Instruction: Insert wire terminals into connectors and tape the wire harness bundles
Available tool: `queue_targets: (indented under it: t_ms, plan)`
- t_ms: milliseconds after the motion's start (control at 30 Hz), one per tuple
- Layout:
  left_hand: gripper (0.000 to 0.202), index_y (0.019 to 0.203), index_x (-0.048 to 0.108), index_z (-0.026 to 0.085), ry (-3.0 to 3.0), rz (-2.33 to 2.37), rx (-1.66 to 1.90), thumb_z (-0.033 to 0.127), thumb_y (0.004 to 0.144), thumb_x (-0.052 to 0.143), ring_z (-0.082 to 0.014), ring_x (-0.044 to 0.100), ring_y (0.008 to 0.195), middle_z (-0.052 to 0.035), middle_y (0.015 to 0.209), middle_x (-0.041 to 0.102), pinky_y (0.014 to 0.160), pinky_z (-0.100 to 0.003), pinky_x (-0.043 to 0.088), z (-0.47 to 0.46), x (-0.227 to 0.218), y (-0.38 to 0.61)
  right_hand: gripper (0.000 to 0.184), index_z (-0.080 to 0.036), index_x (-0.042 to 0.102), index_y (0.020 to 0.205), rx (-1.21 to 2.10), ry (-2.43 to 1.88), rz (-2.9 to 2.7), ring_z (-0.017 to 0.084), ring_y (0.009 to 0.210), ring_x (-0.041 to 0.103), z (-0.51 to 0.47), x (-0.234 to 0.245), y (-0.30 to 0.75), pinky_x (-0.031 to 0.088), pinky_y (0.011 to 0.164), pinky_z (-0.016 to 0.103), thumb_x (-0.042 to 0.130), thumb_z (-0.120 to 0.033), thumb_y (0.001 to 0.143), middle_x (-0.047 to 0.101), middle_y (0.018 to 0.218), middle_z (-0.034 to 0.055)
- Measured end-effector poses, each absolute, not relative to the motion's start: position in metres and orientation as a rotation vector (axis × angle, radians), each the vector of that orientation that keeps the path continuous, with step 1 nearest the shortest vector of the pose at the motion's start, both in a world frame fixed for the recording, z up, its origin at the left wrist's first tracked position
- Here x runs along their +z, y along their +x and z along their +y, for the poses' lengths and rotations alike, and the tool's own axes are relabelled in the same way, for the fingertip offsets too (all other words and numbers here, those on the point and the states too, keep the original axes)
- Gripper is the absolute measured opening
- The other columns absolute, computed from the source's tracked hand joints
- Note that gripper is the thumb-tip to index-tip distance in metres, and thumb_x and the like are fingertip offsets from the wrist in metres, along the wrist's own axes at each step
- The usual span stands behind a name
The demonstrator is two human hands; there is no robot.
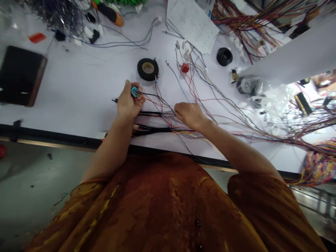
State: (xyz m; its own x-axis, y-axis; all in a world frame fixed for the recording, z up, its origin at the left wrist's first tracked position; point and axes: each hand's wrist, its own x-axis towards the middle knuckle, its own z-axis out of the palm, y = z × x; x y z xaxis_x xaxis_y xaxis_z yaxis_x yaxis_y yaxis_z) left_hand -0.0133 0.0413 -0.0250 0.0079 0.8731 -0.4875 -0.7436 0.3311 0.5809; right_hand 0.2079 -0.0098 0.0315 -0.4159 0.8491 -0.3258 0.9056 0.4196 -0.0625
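A blue wire connector (134,91) sits in my left hand (129,101), gripped between thumb and fingers. Black and red wires (154,97) run from its face toward the right. My right hand (189,114) is closed over the wires, its fingers pinched together; which strand they hold is hidden. Below both hands lie black-taped wire bundles (154,130). Just above my left hand is a roll of black tape (147,69). A red connector (185,68) with wires lies above my right hand.
A dark box (22,75) stands at the left, and an orange-black screwdriver (110,13) lies at the back. Paper sheets (193,22) rest at the top. Thick wire bundles (309,134) spread over the right side, under a pale slanting post (294,52). The table edge (52,138) runs close in front.
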Motion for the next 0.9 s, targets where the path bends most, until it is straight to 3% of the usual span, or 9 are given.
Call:
queue_targets:
  t_ms: [100, 233, 333, 467, 633, 900]
  plan:
    - [0.045, 0.074, 0.059, 0.019, 0.181, 0.921, 1.29, 0.041, 0.104, 0.035, -0.0061, 0.04, 0.042, 0.0008, 0.059, 0.056, 0.042, -0.02, 0.033, 0.042, -0.025, -0.012, 0.021, -0.018, 0.062, 0.108, -0.356, 1.658, 2.427, 0.019, 0.069, 0.06, -0.014, 0.039, 0.2, 0.026, 0.057, 0.03, 0.046, -0.019, 0.094, 0.071, 0.08, 0.0073]
    - [0.037, 0.076, 0.06, 0.018, 0.184, 0.96, 1.307, 0.033, 0.102, 0.039, -0.0056, 0.041, 0.044, 0.0011, 0.061, 0.056, 0.043, -0.02, 0.033, 0.042, -0.024, -0.01, 0.019, -0.019, 0.06, 0.102, -0.538, 1.716, 2.675, 0.019, 0.082, 0.064, -0.019, 0.042, 0.179, 0.039, 0.067, 0.03, 0.043, -0.025, 0.098, 0.071, 0.092, 0.0079]
    - [0.027, 0.079, 0.062, 0.018, 0.212, 0.979, 1.32, 0.027, 0.099, 0.047, -0.005, 0.043, 0.045, 0.0017, 0.064, 0.056, 0.044, -0.019, 0.033, 0.041, -0.025, -0.009, 0.016, -0.021, 0.055, 0.104, -0.937, 1.88, 2.827, 0.018, 0.088, 0.067, -0.013, 0.035, 0.158, 0.046, 0.077, 0.029, 0.043, -0.031, 0.1, 0.07, 0.094, 0.0058]
    - [0.027, 0.086, 0.066, 0.017, 0.307, 0.93, 1.35, 0.024, 0.099, 0.044, -0.0056, 0.046, 0.05, -0.0002, 0.069, 0.058, 0.048, -0.018, 0.037, 0.038, -0.025, -0.01, 0.025, -0.024, 0.041, 0.124, -1.438, 2.128, 2.755, 0.014, 0.082, 0.067, 0.006, 0.026, 0.134, 0.05, 0.076, 0.029, 0.035, -0.027, 0.1, 0.067, 0.091, 0.002]
    - [0.019, 0.088, 0.068, 0.018, 0.357, 0.886, 1.357, 0.029, 0.095, 0.055, -0.006, 0.045, 0.05, -0.0001, 0.07, 0.056, 0.047, -0.018, 0.037, 0.035, -0.025, -0.012, 0.024, -0.021, 0.042, 0.118, -1.284, 2.108, 2.854, 0.018, 0.083, 0.064, 0.025, 0.03, 0.122, 0.048, 0.077, 0.033, 0.031, -0.02, 0.097, 0.065, 0.093, 0.0061]
    - [0.024, 0.082, 0.07, 0.016, 0.401, 0.849, 1.333, 0.038, 0.088, 0.064, -0.0049, 0.044, 0.049, -0.0007, 0.068, 0.057, 0.042, -0.017, 0.03, 0.033, -0.023, -0.013, 0.016, -0.022, 0.052, 0.097, -0.952, 1.825, 2.822, 0.019, 0.079, 0.059, 0.041, 0.031, 0.122, 0.041, 0.07, 0.03, 0.038, -0.028, 0.097, 0.066, 0.092, 0.0064]
